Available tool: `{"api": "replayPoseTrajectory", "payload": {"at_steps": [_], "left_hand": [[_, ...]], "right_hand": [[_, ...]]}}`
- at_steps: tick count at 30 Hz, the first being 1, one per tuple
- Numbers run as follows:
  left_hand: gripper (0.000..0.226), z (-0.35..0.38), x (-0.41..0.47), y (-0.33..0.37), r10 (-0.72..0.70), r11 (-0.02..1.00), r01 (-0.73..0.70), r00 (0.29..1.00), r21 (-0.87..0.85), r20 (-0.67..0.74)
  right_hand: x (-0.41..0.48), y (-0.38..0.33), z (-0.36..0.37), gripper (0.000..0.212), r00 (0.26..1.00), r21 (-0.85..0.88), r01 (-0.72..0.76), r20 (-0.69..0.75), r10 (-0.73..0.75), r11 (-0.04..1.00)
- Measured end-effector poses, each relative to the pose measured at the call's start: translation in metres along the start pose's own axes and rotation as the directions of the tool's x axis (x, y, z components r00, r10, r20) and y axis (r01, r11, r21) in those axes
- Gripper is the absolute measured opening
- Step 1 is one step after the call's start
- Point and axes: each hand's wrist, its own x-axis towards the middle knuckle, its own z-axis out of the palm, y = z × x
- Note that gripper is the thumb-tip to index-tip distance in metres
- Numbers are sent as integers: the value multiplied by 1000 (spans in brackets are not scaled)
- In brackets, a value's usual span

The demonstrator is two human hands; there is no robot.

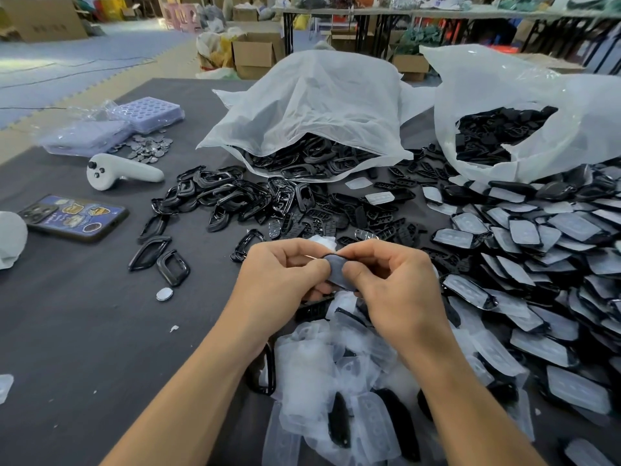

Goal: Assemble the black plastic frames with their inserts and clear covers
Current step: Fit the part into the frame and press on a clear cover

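Note:
My left hand (pixel 285 274) and my right hand (pixel 389 280) meet above the table's middle and together pinch one small black frame with a greyish clear cover (pixel 336 269) between thumbs and fingers. Most of that piece is hidden by my fingers. Loose black frames (pixel 215 193) lie scattered behind my hands. Black inserts (pixel 376 213) are strewn to the right of them. A heap of clear covers (pixel 336 361) lies under my wrists. Finished pieces with covers (pixel 524 250) are piled at the right.
Two white plastic bags (pixel 319 105) (pixel 524 95) spill black parts at the back. A phone (pixel 74 216), a white controller (pixel 121 171), several coin cells (pixel 151 148) and purple trays (pixel 148 112) sit at the left on the dark table (pixel 84 314). One round disc (pixel 164 294) lies alone.

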Motion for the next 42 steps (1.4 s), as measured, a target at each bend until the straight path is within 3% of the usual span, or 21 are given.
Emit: {"api": "replayPoseTrajectory", "payload": {"at_steps": [4, 9, 15, 22, 32, 42], "left_hand": [[19, -1, 2, 0, -9, 998, 12, 999, 57, -46], [11, 4, 2, -1, -7, 999, 3, 995, -48, -99], [22, -1, 1, 1, -12, 999, 10, 1000, 42, 28], [18, 3, 1, 1, -59, 997, 58, 998, -56, -22], [35, -3, 1, -1, -57, 997, 67, 980, -46, 191], [26, -8, 4, 1, -135, 978, 174, 951, -119, 280]], "right_hand": [[0, 0, 2, 21, 1000, 37, -18, 1, 18, 999], [3, -1, 2, 21, 996, 175, -80, -27, 86, 981], [2, 0, -3, 23, 998, 82, -35, -50, 39, 996], [1, -1, 0, 20, 999, 127, -29, -32, 33, 991], [2, 1, -2, 18, 996, 143, -17, -81, 29, 990], [3, 2, -3, 16, 996, 131, -2, -92, 15, 991]]}}
